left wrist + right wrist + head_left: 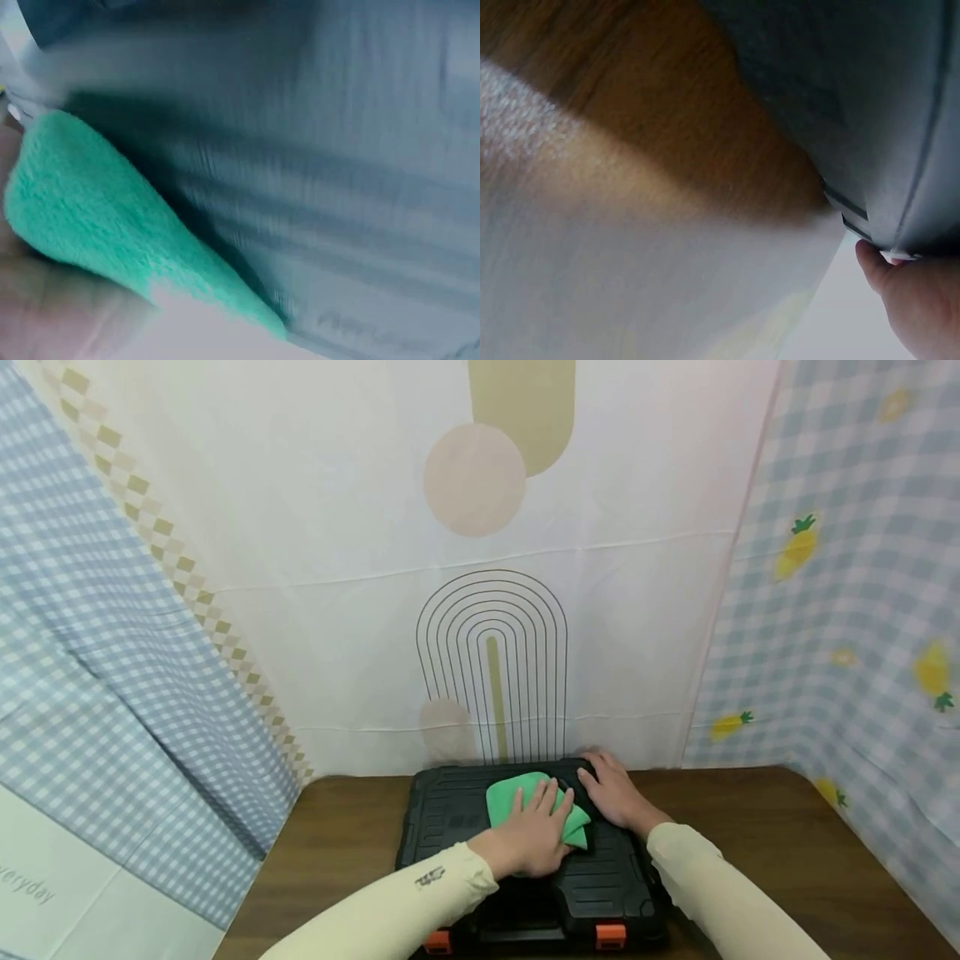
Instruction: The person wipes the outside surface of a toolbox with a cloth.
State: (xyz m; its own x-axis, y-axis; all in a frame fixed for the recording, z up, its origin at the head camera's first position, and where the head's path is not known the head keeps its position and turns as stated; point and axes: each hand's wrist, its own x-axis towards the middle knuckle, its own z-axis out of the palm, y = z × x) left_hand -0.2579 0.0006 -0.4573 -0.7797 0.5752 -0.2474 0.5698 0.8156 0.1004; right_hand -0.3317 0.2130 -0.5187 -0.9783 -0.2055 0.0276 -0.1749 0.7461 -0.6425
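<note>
A black plastic carrying case (442, 827) with orange latches lies flat on the table, its handle toward me. My left hand (534, 831) presses a folded green cloth (501, 793) against the lid, fingers spread. In the left wrist view the fuzzy cloth (90, 202) lies over the lid (337, 187), with part of the hand (60, 307) beside it. My right hand (617, 793) holds the case's far right corner. In the right wrist view its fingers (874, 270) reach round the edge of the case (840, 97); some fingers are hidden.
The brown wooden table (750, 835) extends to both sides of the case. A pale patterned curtain (337, 652) hangs right behind its back edge. Blue checked cloths hang at the left (112, 610) and right (840, 610).
</note>
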